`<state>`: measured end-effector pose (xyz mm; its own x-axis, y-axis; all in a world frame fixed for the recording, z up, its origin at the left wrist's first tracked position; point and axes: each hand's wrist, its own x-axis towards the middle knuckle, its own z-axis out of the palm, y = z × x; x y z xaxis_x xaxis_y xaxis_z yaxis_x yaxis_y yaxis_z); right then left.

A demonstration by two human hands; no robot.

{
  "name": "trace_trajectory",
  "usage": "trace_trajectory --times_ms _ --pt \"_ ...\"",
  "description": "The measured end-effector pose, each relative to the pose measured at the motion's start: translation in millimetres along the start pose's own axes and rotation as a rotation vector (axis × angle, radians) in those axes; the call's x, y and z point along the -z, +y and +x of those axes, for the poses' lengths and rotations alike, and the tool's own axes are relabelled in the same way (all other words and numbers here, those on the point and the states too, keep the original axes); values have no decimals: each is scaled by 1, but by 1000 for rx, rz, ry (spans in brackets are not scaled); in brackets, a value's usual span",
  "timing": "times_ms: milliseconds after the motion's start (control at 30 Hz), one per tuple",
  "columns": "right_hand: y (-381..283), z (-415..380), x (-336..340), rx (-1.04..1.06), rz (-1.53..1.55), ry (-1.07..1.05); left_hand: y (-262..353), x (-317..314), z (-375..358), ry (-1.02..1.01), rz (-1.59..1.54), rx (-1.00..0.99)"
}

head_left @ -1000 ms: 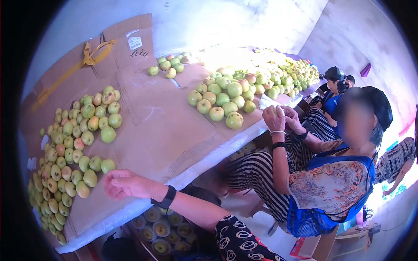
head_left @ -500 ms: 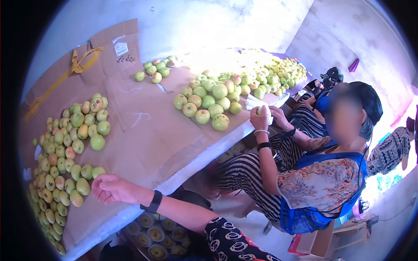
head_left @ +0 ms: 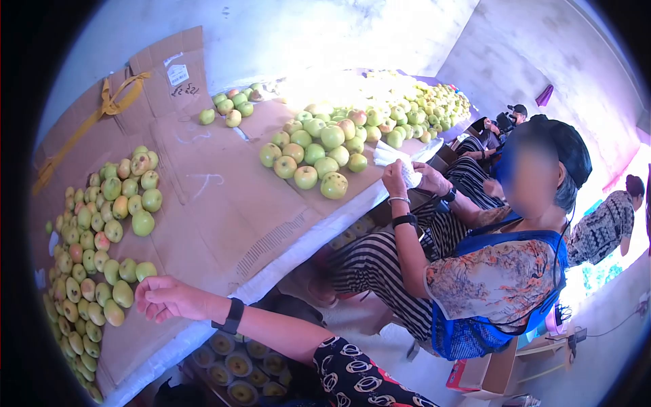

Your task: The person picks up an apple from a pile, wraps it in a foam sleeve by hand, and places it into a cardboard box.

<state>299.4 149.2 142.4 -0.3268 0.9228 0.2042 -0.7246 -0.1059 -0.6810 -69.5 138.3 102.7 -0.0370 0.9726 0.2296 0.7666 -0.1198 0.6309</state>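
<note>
My right hand [head_left: 169, 299] is over the cardboard-covered table [head_left: 224, 224], beside the near end of a pile of green apples [head_left: 88, 292]. Its fingers are loosely curled and apart, with nothing visible between them. The closest apple [head_left: 146, 271] lies just above the fingertips. A black band circles the wrist. My left hand is out of view. To the right, a seated co-worker holds white foam netting [head_left: 409, 172] in both hands; whether an apple is inside is unclear.
A larger apple heap [head_left: 332, 139] extends along the table to the back right. Wrapped apples [head_left: 239, 364] stand below the table edge. A cardboard box [head_left: 494, 373] is on the floor at the lower right. Other people are behind the co-worker.
The whole view has shifted slightly. My right hand stays beside the apples with its fingers a little lower and looser. The co-worker's hands have shifted on the white netting, which shows more now.
</note>
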Motion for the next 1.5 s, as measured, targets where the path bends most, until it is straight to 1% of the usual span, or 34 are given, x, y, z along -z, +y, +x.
trace_trajectory --times_ms 433,667,800,900,1000,1033,1067,1100,1167,1200,1233,1267,1300,1367,1433,1500 --pt "2 2 -5 -16 -46 -7 4 -4 2 -37 -14 -19" --pt "16 7 -14 -31 -124 -34 14 3 9 -90 -75 -77" --pt "20 9 -22 -32 -194 -48 36 3 28 -197 -231 -197" --pt "24 9 -30 -48 -263 -48 54 -18 45 -334 -405 -310" --pt "40 12 -28 -20 -345 31 82 -50 54 -452 -573 -380" --pt "47 15 -24 87 -461 56 94 -62 55 -470 -611 -387" --pt "50 17 -20 193 -576 79 105 -74 55 -478 -649 -385" --pt "54 20 -15 192 -577 85 116 -80 54 -483 -652 -384" --pt "54 24 -7 231 -631 317 141 -95 52 -323 -707 -236" --pt "53 24 -2 229 -638 325 138 -101 55 -300 -709 -262" --pt "50 24 2 141 -421 295 143 -102 53 -305 -715 -258" --pt "49 24 4 51 -204 260 152 -102 50 -308 -828 -205" --pt "49 24 3 44 -206 262 156 -101 48 -308 -940 -150" --pt "43 20 -7 307 -795 343 140 -109 54 -341 -964 -126" --pt "47 22 -11 289 -794 363 132 -116 55 -382 -989 -101" --pt "51 26 -11 272 -791 369 130 -117 55 -466 -1040 -48"
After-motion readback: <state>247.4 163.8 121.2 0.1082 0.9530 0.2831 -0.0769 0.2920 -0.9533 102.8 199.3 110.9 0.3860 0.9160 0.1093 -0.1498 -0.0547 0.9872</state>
